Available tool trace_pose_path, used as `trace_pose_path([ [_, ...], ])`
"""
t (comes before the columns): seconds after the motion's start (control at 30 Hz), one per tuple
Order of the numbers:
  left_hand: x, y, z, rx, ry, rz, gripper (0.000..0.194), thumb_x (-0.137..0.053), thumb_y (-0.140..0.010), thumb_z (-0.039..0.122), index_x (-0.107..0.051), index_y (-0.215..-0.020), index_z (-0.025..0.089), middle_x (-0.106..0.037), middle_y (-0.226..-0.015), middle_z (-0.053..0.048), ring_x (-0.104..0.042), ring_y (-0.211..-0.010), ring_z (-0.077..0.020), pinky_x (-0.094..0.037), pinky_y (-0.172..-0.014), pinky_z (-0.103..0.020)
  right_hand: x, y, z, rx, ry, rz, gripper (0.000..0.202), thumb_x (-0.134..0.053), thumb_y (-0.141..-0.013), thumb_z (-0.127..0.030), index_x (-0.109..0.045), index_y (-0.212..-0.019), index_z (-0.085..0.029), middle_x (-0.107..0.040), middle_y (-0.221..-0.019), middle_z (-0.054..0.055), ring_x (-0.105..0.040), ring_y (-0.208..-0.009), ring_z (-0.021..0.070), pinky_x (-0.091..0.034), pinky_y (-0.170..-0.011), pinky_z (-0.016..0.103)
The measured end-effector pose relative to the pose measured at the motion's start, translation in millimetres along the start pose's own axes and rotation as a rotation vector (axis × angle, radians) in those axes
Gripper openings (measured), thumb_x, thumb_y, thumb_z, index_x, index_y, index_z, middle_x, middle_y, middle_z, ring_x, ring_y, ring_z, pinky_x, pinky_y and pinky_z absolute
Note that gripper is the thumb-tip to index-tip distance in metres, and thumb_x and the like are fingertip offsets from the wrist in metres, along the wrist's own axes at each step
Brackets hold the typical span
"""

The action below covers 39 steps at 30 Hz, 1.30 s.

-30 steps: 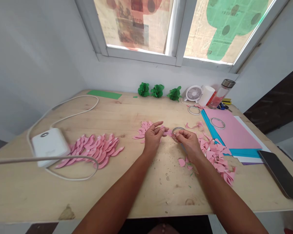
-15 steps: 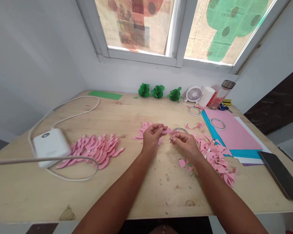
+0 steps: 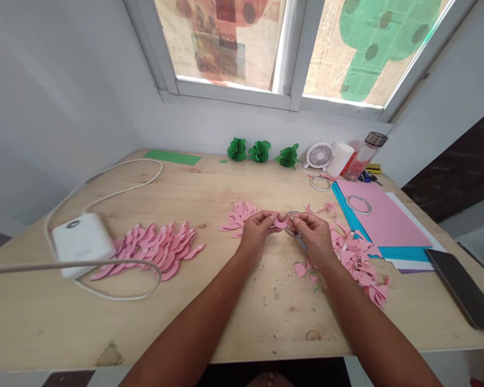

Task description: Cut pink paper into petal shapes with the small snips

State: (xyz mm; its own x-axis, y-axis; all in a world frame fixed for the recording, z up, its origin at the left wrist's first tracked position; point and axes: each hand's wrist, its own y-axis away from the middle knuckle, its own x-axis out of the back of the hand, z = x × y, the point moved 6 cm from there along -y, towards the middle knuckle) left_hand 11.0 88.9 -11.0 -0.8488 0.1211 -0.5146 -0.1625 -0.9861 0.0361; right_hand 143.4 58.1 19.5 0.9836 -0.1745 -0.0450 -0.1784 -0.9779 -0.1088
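A small curved pink paper piece (image 3: 281, 223) is pinched by my left hand (image 3: 258, 228) at the middle of the table. My right hand (image 3: 312, 231) has its fingers pinched at the right end of the same piece. Just behind and under the right fingers lies a metal tool with a ring handle (image 3: 299, 240), partly hidden. A small cluster of pink paper petals (image 3: 239, 216) lies left of my left hand. Farther left, wavy pink strips (image 3: 161, 247) overlap in a larger pile. Pink paper scraps (image 3: 358, 260) are heaped beside my right forearm.
A white power bank (image 3: 83, 242) with a looping cable sits left. Three green paper shapes (image 3: 260, 152), a small fan (image 3: 320, 156) and a glass bottle (image 3: 365, 157) stand at the back. Coloured sheets (image 3: 391, 220) and a dark phone (image 3: 463, 287) lie right.
My hands have come closer together, the left moving right and the right rising slightly. The pink piece now hangs curved between them, and more of the metal tool shows.
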Motion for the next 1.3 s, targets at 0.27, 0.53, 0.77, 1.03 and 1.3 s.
trace_pose_path([
  [0.27, -0.8, -2, -5, 0.027, -0.148, -0.058, 0.018, -0.070, -0.062, 0.030, -0.065, -0.066, 0.013, -0.061, -0.055, -0.002, -0.054, -0.050, -0.0103, -0.042, -0.046, -0.021, 13, -6, -9, 0.095, 0.043, 0.119, 0.018, -0.065, -0.068, -0.035, -0.064, -0.070, -0.017, -0.064, -0.065, 0.001, -0.055, -0.060, 0.0126, -0.043, -0.059, 0.026],
  [0.53, -5.2, 2, -7, 0.125, -0.163, -0.108, 0.024, -0.073, -0.059, 0.032, -0.062, -0.070, 0.013, -0.065, -0.058, -0.004, -0.057, -0.049, -0.0117, -0.041, -0.048, -0.022, 20, -10, -6, 0.180, 0.139, 0.089, 0.011, -0.063, -0.071, -0.028, -0.064, -0.070, -0.017, -0.062, -0.064, 0.000, -0.055, -0.062, 0.0127, -0.043, -0.059, 0.024],
  [0.77, -6.3, 4, -9, 0.169, -0.155, -0.136, 0.019, -0.069, -0.061, 0.028, -0.061, -0.069, 0.013, -0.066, -0.060, -0.006, -0.058, -0.050, -0.0122, -0.041, -0.048, -0.022, 21, -14, -5, 0.228, 0.254, 0.048, 0.011, -0.059, -0.073, -0.026, -0.064, -0.070, -0.017, -0.065, -0.067, 0.002, -0.058, -0.063, 0.0141, -0.044, -0.061, 0.025],
  [1.03, -8.8, 6, -9, 0.185, -0.193, -0.153, 0.016, -0.067, -0.063, 0.026, -0.063, -0.070, 0.012, -0.065, -0.060, -0.006, -0.057, -0.051, -0.0115, -0.041, -0.048, -0.021, 16, -10, -11, 0.332, 0.464, 0.021, 0.012, -0.056, -0.075, -0.024, -0.066, -0.072, -0.018, -0.065, -0.068, 0.001, -0.058, -0.064, 0.0140, -0.044, -0.063, 0.025],
  [1.3, -11.2, 6, -11, 0.236, -0.136, -0.199, 0.024, -0.070, -0.063, 0.030, -0.064, -0.080, 0.013, -0.063, -0.065, -0.003, -0.060, -0.058, -0.0130, -0.046, -0.053, -0.023, 4, -3, -15, 0.384, 0.502, -0.055, 0.013, -0.054, -0.077, -0.023, -0.065, -0.074, -0.018, -0.065, -0.071, 0.002, -0.059, -0.066, 0.0146, -0.045, -0.062, 0.025],
])
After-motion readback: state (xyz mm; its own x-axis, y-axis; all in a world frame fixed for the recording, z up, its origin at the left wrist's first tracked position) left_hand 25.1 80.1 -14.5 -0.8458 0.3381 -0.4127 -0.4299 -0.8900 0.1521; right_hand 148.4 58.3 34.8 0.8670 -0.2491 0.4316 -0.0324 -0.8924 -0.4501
